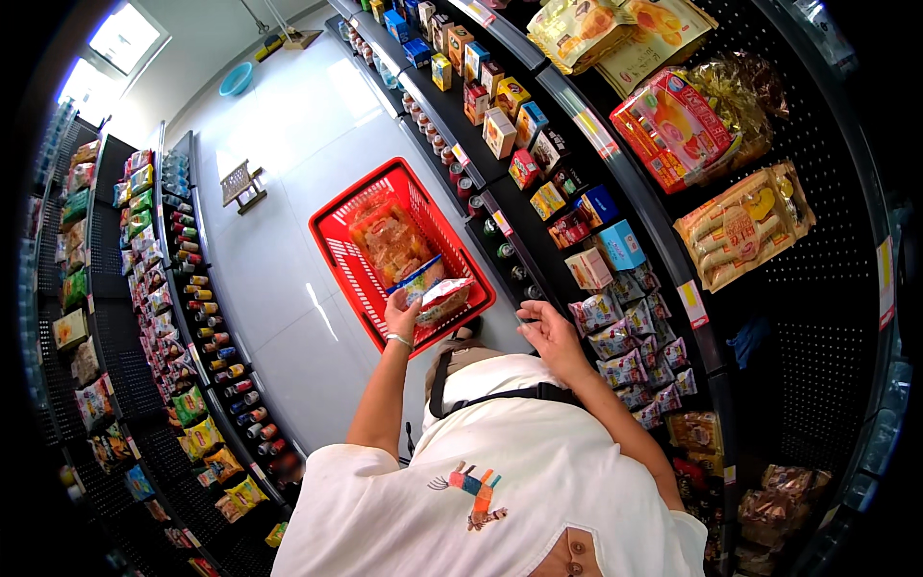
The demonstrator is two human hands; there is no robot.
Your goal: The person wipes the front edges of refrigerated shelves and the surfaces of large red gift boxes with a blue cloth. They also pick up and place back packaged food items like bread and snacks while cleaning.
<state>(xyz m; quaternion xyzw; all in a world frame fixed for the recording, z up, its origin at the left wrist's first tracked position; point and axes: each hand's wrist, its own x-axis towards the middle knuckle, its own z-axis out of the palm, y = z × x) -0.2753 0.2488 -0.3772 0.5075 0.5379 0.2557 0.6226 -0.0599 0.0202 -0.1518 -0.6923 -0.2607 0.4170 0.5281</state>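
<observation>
Left hand [402, 315] grips a packet [446, 292] over the red basket [354, 190]

The packet, white and red, sits at the near end of the basket, inside its rim as seen from above. The left hand grasps it by its left end; a pale band [399, 338] circles that wrist. Just beyond the packet lies a blue-edged bag [415, 279], and farther up the basket is a large clear bag of orange-brown food [387, 240]. Whether the packet touches the bags under it, I cannot tell.

The right hand [550, 335] is released, holding nothing, its fingers loosely bent. It hangs to the right of the basket, near the small snack packs [620, 337] on the right-hand shelf. Above those packs stand rows of boxes [500, 132], with cans [476, 205] on a lower level; bigger food bags [745, 226] lie on the shelf at far right.

Along the left, another shelf carries snack bags [202, 438] and a long line of bottles and cans [205, 308]. On the pale floor [279, 231] between stand a small stool [242, 186] and, farther off, a blue basin [236, 79].
</observation>
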